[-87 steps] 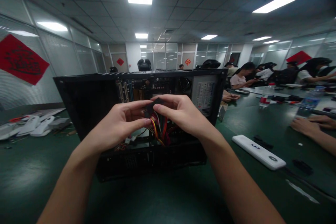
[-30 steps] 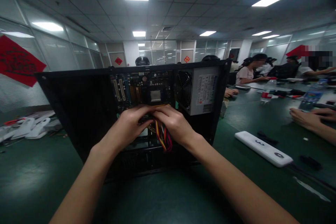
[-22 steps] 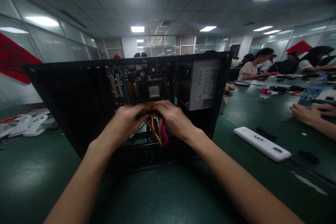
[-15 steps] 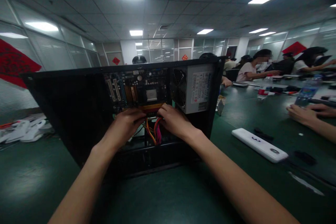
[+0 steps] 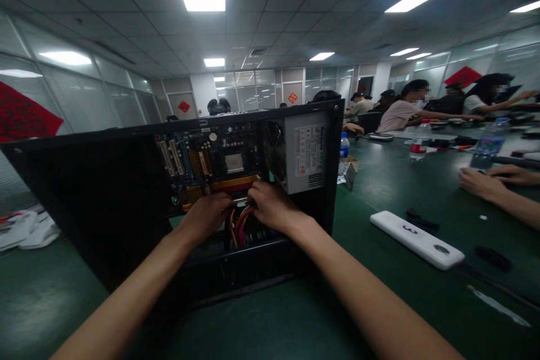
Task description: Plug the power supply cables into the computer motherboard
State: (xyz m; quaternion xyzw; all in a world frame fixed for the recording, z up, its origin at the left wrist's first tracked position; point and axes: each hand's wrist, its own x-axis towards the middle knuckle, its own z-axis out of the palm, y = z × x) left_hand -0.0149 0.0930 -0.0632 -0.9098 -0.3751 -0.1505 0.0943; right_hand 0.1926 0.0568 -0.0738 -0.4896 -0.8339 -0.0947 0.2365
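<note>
A black computer case stands open on its side edge before me, with the motherboard and a silver power supply facing me. Both hands reach in at the motherboard's lower edge, their fingertips close together. My left hand is closed in a pinch; what lies between its fingers is hidden. The fingers of my right hand close at the top of a bundle of coloured power cables. These yellow, red and purple wires hang down between the hands. A pale strip shows between the fingertips, too small to name.
On the green table, a white power bank marked 3 lies at right, near black cables. Water bottles stand farther back. Another person's hands rest at the right edge. White items lie at left.
The case and both hands sit lower and slightly left in the picture, and the case looks tilted more. A blue-capped bottle now shows behind its right edge. Both hands stay at the cables.
</note>
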